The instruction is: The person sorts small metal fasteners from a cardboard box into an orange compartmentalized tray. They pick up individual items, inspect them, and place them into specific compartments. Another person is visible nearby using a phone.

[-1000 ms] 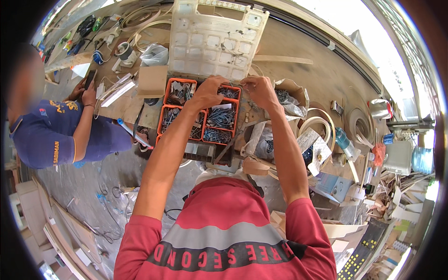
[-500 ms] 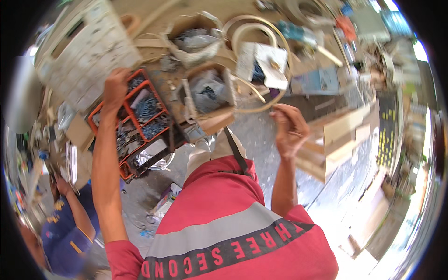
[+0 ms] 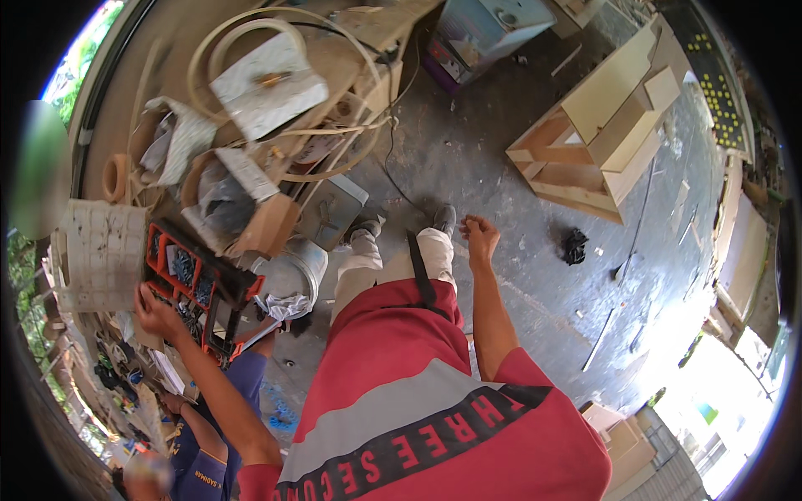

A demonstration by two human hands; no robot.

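Observation:
My left hand (image 3: 159,316) is at the near left corner of an orange and black screw organizer (image 3: 205,265), its fingers loosely bent and apart, with nothing visible in them. Dark screws (image 3: 181,265) fill several of the organizer's compartments. Out over the floor to the right, my right hand (image 3: 480,240) is held with its fingers curled together. Whatever is in them, if anything, is too small to make out.
Beyond the organizer stand a carton with a plastic bag (image 3: 224,200), a white crate (image 3: 104,255) and a coiled edging strip (image 3: 288,177). A bucket (image 3: 292,271) is beside my legs. A wooden frame (image 3: 597,142) stands at right; a co-worker's sleeve (image 3: 200,451) shows lower left.
My view has swung to the right, showing more floor and the wooden frame. My left hand has come out of the organizer to its near corner. My right hand stays curled.

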